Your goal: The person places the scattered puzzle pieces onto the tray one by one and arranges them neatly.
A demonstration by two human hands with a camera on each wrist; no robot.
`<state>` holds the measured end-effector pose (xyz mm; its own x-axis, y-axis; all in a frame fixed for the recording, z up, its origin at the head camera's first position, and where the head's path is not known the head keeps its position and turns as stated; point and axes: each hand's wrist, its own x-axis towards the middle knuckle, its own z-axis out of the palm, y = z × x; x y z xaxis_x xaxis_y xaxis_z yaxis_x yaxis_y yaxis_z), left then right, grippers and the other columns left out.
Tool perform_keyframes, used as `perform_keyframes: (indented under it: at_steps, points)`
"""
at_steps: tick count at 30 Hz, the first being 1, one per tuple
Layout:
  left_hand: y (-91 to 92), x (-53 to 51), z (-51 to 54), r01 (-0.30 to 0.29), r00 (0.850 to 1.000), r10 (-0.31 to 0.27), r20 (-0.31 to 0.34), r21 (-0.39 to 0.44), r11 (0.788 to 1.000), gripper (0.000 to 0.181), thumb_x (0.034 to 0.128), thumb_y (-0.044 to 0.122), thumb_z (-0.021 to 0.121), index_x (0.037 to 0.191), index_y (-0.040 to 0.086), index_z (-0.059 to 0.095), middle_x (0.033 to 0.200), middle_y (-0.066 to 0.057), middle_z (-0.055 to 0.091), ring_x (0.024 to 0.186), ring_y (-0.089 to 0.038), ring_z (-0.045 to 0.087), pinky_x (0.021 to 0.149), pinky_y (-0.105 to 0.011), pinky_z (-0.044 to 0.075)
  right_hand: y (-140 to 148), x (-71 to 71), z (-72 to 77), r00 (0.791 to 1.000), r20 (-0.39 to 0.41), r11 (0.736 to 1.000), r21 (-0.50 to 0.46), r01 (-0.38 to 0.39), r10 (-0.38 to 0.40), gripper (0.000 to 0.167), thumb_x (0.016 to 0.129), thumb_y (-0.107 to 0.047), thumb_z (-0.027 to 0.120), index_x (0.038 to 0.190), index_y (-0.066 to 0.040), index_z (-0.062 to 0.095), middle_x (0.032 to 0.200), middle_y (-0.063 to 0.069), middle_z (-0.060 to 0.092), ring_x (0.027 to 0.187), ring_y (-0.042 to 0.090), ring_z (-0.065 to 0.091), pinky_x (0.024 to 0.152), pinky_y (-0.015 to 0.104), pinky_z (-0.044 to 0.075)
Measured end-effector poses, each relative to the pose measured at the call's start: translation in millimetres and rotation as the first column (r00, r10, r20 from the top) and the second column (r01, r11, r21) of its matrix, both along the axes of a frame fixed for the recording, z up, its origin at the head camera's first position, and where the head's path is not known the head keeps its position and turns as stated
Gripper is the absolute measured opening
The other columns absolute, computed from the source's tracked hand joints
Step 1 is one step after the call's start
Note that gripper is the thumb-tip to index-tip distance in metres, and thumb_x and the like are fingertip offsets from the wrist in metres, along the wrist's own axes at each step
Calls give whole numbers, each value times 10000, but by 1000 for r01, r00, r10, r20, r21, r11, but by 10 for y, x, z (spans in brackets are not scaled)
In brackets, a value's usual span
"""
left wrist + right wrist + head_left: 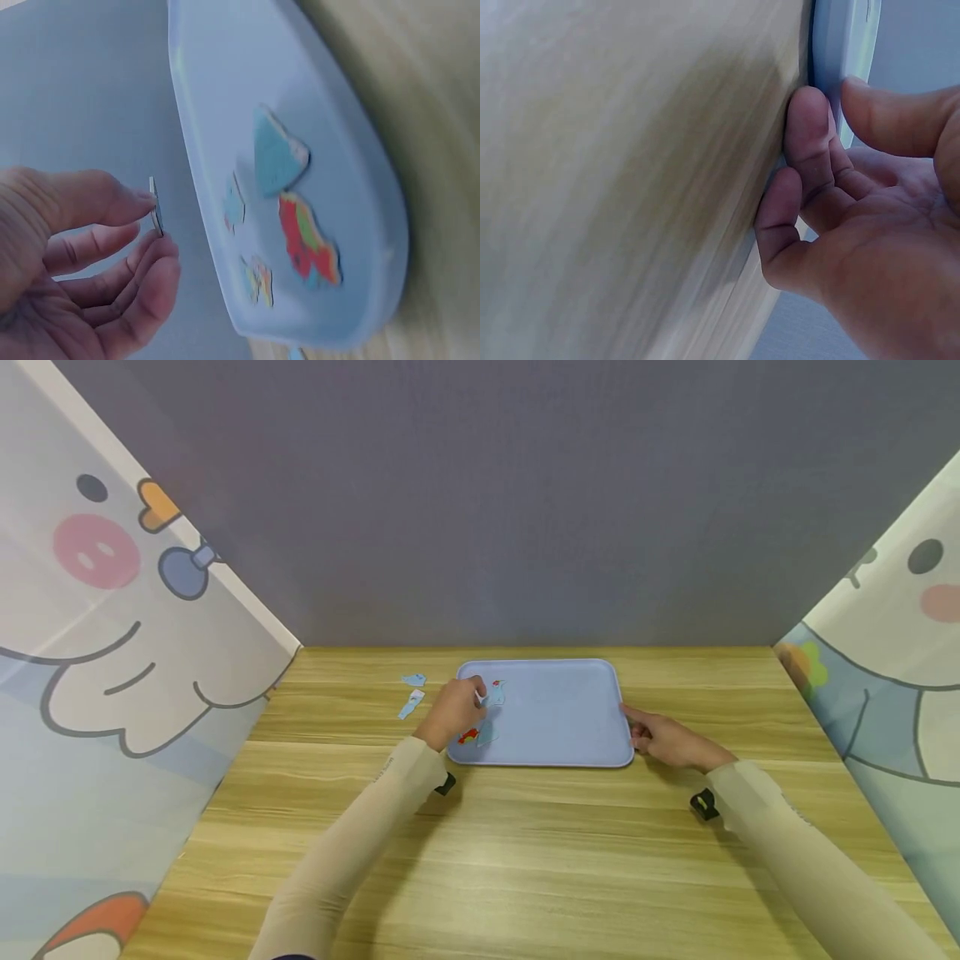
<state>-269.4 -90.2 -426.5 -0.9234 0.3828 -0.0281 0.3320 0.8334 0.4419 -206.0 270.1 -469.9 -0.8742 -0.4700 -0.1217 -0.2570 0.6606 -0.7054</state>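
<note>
A pale blue tray [558, 714] lies on the wooden table. Above its left part my left hand [453, 710] pinches a thin puzzle piece [156, 208] between thumb and fingertips, seen edge-on in the left wrist view. Below it in the tray lie a light blue triangular puzzle piece [277, 156], a red and green puzzle piece [306, 244] and smaller puzzle pieces [257, 280]. At the tray's right edge, my right hand [667, 739] holds the rim, its thumb at the top [870, 97] and its other fingers curled against the outer side.
Left of the tray, two light blue puzzle pieces [411, 704] lie on the table [555, 868]. A grey panel [525, 510] rises behind the table's far edge. Cartoon-printed panels [112, 635] stand at both sides.
</note>
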Motion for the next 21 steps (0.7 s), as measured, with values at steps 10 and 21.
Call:
perform_keyframes:
  at_steps: [10, 21]
  points:
    - [255, 84, -113, 41, 999, -42, -2, -74, 996, 184, 794, 101, 716, 927, 30, 610, 808, -45, 626, 697, -194, 544, 667, -323, 457, 15, 4, -9, 1000, -17, 1000, -1, -1, 1, 603, 915, 52, 530, 1419, 149, 212, 863, 77, 512, 743, 170, 459, 614, 254, 399]
    - [496, 201, -206, 66, 997, -58, 43, -191, 979, 192, 722, 68, 712, 830, 54, 554, 670, -25, 532, 587, -172, 505, 538, -294, 437, 15, 14, -19, 1000, -27, 1000, 15, 3, -3, 598, 918, 44, 516, 1424, 139, 213, 871, 80, 520, 741, 158, 462, 625, 259, 400]
